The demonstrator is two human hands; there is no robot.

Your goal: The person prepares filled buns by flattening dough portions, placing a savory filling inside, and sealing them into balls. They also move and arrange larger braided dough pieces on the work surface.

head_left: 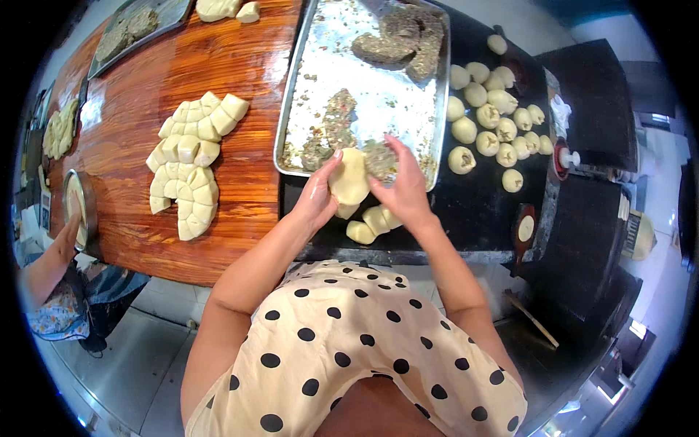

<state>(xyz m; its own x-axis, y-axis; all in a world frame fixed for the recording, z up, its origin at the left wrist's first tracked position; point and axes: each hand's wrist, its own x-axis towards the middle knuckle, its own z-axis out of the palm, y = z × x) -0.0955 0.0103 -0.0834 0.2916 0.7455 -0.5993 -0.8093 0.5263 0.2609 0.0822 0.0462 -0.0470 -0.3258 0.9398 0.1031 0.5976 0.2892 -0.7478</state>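
A flattened round of pale dough (349, 177) rests in my left hand (318, 195), thumb along its edge. My right hand (406, 188) curls around a clump of minced filling (379, 159) beside the dough. Both hands hover over the near edge of a metal tray (393, 102), which holds a mound of filling (337, 120) and thick filling lumps (408, 42) at its far end. Just below my hands, several cut dough pieces (371, 224) lie on the black surface. Part of the dough round's underside is hidden by my fingers.
Cut dough pieces (191, 160) sit on the wooden table. Several filled dough balls (502, 124) stand on the black counter (473, 211) at right, near a wooden-handled tool (524, 231). At far left, another person's hand (73, 213) reaches into a round metal bowl (89, 218).
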